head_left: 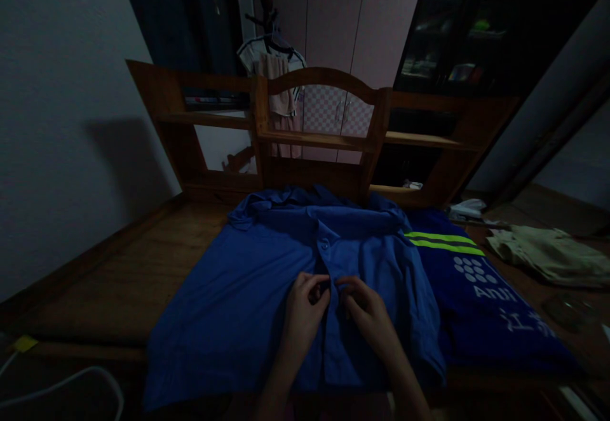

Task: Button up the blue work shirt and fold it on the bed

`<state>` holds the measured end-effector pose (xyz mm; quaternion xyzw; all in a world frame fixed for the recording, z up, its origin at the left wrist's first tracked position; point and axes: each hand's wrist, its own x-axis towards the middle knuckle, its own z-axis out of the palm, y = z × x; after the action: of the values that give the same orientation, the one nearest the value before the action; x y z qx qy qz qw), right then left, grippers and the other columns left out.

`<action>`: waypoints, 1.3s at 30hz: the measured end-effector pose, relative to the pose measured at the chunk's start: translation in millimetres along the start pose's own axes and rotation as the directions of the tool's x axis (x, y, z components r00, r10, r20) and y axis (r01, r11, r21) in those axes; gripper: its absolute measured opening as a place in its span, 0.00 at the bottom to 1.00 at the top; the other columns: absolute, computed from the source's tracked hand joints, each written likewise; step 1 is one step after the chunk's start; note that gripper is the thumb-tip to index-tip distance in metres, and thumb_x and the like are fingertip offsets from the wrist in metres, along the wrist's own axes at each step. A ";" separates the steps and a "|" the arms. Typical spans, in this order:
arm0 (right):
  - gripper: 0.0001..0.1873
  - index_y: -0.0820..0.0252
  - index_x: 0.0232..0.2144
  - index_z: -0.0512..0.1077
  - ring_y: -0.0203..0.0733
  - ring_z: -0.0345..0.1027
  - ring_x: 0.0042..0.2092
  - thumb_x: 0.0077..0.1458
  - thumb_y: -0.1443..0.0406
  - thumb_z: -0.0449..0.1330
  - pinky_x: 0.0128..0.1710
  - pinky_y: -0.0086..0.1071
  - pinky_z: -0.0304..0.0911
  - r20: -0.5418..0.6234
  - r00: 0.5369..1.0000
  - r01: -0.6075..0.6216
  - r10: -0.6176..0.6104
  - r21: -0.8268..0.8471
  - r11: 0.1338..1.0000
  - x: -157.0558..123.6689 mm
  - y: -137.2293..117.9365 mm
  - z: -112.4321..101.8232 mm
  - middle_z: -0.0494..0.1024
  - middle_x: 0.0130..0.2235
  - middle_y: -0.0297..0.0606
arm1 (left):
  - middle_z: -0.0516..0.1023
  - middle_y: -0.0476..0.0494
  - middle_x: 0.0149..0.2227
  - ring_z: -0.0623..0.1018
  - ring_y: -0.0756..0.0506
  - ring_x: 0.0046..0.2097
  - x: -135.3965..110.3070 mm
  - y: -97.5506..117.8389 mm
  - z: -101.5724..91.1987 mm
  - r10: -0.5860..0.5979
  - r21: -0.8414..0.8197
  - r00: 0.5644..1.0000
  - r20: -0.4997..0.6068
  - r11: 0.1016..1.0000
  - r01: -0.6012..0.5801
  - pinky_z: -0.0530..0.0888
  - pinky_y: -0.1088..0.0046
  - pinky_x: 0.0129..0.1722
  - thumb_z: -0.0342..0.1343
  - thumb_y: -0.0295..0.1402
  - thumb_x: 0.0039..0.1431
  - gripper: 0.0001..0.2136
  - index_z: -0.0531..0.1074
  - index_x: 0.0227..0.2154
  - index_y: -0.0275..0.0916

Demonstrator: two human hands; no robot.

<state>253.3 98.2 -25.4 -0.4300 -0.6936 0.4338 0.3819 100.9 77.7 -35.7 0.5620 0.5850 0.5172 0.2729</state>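
A blue button-front shirt (248,281) lies spread flat, collar away from me, on a wooden bed platform (124,281). My left hand (305,310) and my right hand (365,313) meet at the shirt's front placket, below a fastened button (325,243). Both hands have the fingers pinched on the placket edges, thumbs towards each other. What lies between the fingertips is too dark to make out.
A second blue garment (481,287) with yellow-green stripes and white lettering lies right of the shirt. Beige folded clothing (548,253) sits at the far right. A wooden headboard with shelves (319,135) stands behind. A white cable (61,386) loops at the lower left.
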 end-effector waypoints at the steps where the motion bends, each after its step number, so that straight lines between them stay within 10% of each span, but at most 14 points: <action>1: 0.14 0.57 0.43 0.68 0.36 0.62 0.26 0.55 0.66 0.50 0.24 0.27 0.56 0.003 1.000 -0.005 0.005 -0.004 1.000 -0.1 0.4 0.0 0.69 0.29 0.34 | 0.67 0.47 0.34 0.70 0.51 0.33 0.1 0.1 -0.3 0.001 0.001 1.000 -0.003 1.000 -0.001 0.68 0.76 0.33 0.52 0.27 0.52 0.12 0.74 0.39 0.42; 39: 0.10 0.59 0.34 0.73 0.39 0.68 0.34 0.58 0.61 0.54 0.34 0.29 0.59 -0.036 0.996 0.072 -0.082 -0.223 0.972 9.3 -3.2 6.9 0.75 0.34 0.36 | 0.67 0.44 0.37 0.71 0.47 0.40 -6.2 -0.5 1.8 0.036 0.487 0.998 0.045 0.872 -0.053 0.66 0.72 0.41 0.44 0.24 0.57 0.08 0.67 0.32 0.39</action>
<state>243.1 104.1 -23.3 -0.4523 -0.7451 0.3287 0.3635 103.7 72.5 -38.4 0.6347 0.6785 0.3497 0.1204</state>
